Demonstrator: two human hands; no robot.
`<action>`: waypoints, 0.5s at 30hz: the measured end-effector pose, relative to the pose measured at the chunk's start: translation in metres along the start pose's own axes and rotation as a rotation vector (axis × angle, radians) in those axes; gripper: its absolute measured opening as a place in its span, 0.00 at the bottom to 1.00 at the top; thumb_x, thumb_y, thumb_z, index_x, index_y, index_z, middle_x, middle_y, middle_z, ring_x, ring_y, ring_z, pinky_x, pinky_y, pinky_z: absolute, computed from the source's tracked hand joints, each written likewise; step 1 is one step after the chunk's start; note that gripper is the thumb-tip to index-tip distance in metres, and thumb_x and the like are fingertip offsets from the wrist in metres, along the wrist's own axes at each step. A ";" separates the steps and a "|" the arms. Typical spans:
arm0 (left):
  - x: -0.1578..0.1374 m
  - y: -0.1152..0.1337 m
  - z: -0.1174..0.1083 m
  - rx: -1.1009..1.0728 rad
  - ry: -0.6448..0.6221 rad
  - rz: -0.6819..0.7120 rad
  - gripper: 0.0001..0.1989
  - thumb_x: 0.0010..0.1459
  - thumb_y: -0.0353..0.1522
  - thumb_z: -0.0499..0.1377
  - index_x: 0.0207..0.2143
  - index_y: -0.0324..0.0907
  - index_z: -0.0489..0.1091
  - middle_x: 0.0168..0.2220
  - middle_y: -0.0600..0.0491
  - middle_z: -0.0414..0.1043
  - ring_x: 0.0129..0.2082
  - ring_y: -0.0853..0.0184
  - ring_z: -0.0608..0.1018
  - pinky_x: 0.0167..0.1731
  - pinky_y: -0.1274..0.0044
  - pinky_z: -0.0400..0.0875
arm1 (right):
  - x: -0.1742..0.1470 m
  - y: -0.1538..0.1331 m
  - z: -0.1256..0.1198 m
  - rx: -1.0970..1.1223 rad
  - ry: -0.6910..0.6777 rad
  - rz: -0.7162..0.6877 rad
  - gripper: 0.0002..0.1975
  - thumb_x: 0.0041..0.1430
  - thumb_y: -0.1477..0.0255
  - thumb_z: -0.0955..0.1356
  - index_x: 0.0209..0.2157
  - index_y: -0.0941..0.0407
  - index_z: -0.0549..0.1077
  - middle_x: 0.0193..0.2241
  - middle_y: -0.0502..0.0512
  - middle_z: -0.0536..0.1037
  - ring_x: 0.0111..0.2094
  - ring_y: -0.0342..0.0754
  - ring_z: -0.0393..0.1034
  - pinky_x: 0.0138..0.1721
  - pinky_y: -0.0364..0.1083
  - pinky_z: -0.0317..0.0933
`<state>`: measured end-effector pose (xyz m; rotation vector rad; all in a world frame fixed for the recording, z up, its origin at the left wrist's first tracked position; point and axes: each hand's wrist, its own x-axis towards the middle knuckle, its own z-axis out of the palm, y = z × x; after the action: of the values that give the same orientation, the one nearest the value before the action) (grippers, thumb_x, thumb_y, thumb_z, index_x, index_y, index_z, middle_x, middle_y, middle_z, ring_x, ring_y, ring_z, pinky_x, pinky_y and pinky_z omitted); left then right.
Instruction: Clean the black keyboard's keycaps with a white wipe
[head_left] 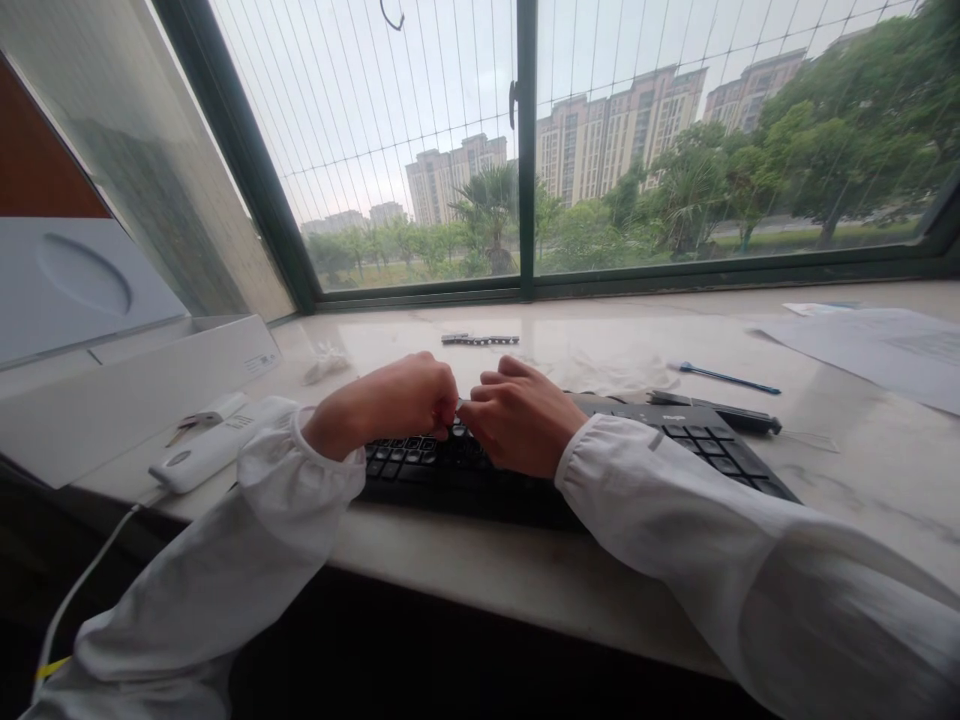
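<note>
A black keyboard (pixel 720 450) lies along the front of the marble sill, and several keys on its left part show bare, light-ringed spots. Both hands are over its middle, fingertips almost meeting. My left hand (pixel 409 395) is bent at the wrist with its fingers curled closed. Palm down, my right hand (pixel 521 412) has its fingers pinched together close to the left fingertips. A tiny pale glint shows between the two hands, too small to name. The fingers hide part of the keys below.
Behind the hands lies a short dark strip (pixel 480 340). Crumpled white tissue (pixel 600 372), a blue swab-like stick (pixel 727 377), a black tool (pixel 716 410) and papers (pixel 877 345) are to the right. At left are a white corded device (pixel 217 445) and a white box (pixel 165 390).
</note>
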<state>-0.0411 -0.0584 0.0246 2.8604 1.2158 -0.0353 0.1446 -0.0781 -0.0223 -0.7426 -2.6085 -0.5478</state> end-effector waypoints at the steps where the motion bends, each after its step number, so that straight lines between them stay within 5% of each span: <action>1: 0.000 -0.001 0.000 -0.008 0.001 0.009 0.07 0.46 0.26 0.60 0.24 0.45 0.78 0.20 0.58 0.74 0.22 0.73 0.73 0.28 0.81 0.64 | 0.000 0.000 0.000 -0.001 0.002 0.002 0.12 0.59 0.74 0.62 0.27 0.58 0.75 0.26 0.55 0.77 0.31 0.46 0.64 0.38 0.49 0.44; 15: 0.004 -0.018 0.001 -0.195 -0.067 0.059 0.04 0.48 0.31 0.64 0.28 0.46 0.79 0.26 0.58 0.78 0.28 0.73 0.77 0.33 0.82 0.67 | 0.000 0.000 -0.001 0.007 -0.018 0.001 0.11 0.58 0.75 0.62 0.26 0.58 0.74 0.26 0.55 0.77 0.30 0.46 0.64 0.38 0.49 0.44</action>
<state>-0.0513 -0.0437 0.0233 2.7020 1.0589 -0.0099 0.1451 -0.0788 -0.0217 -0.7501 -2.6253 -0.5343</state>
